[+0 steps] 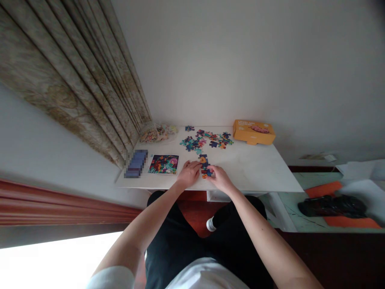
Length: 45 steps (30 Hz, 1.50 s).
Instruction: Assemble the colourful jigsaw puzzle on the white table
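Left hand (189, 174): fingers bent and close together, tips at the left edge of the joined puzzle strip (203, 159); can't tell if they grip. Right hand (221, 178): thumb and fingers part-curved with a small gap, at the strip's right edge by its near end; can't tell if a piece is pinched. Strip lies flat near the table's near edge, between the hands: dark blue with orange patches, knobbed edges.

Table (249, 168): pale, smooth, matte top, far side by a plain grey-white wall (240, 60). Loose puzzle pieces (195, 143) spread beyond the strip, some overlapping, multicolour. Left of the hands: flat printed picture card (164, 164), white border; further left, a pixelated bluish item (136, 163), unreadable. Far left: clear, crinkled plastic bag (156, 133) with small pieces inside. Far right: yellow-orange cardboard box (254, 132), flap sticking out.

Room: pleated, patterned beige curtain (75, 72) on the left, reddish folded fabric (60, 204) below it. Right: pale green surface (309, 220), orange sheets, glossy black object (332, 206).
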### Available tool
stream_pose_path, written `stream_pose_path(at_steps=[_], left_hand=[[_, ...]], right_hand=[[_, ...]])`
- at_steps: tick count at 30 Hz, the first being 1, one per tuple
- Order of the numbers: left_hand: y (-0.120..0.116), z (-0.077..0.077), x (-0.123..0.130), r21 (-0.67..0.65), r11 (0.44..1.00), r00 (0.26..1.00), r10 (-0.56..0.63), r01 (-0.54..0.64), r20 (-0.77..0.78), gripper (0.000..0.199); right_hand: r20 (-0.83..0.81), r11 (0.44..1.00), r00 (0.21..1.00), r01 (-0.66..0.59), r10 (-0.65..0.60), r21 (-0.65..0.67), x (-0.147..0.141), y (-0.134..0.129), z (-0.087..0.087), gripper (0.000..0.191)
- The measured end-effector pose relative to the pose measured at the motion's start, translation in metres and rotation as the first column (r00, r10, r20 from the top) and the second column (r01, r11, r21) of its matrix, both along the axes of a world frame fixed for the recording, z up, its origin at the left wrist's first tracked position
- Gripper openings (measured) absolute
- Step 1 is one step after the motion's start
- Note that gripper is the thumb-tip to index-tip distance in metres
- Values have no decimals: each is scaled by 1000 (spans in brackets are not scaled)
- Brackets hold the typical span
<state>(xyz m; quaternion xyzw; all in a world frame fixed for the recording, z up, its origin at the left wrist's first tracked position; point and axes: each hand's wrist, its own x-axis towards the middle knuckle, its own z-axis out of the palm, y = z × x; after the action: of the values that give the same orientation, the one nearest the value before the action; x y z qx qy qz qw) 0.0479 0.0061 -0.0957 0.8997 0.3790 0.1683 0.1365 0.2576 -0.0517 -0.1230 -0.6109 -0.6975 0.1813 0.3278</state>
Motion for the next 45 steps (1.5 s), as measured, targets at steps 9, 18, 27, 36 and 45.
stream_pose_path(at_steps=[9,18,27,36,45], left_hand=[[-1,1,0,-4,1000,1000,4,-4,-10,44],[-2,2,-1,24,999,1000,-24,24,7,44],[0,-4,-3,44,996,997,-78,78,-5,41],[1,-3,-3,37,996,996,-83,82,42,42],[10,-12,-21,-55,969,878,241,-240,415,62]], right_hand=[[77,996,997,-25,18,88,-4,-10,5,24],[187,984,982,-23,-10,174,-15,-24,13,30],[418,985,897,-173,146,28,-22,-25,15,43],[380,985,914,-167,144,30,-19,-23,15,42],[243,998,969,-40,28,45,0,-2,12,44]])
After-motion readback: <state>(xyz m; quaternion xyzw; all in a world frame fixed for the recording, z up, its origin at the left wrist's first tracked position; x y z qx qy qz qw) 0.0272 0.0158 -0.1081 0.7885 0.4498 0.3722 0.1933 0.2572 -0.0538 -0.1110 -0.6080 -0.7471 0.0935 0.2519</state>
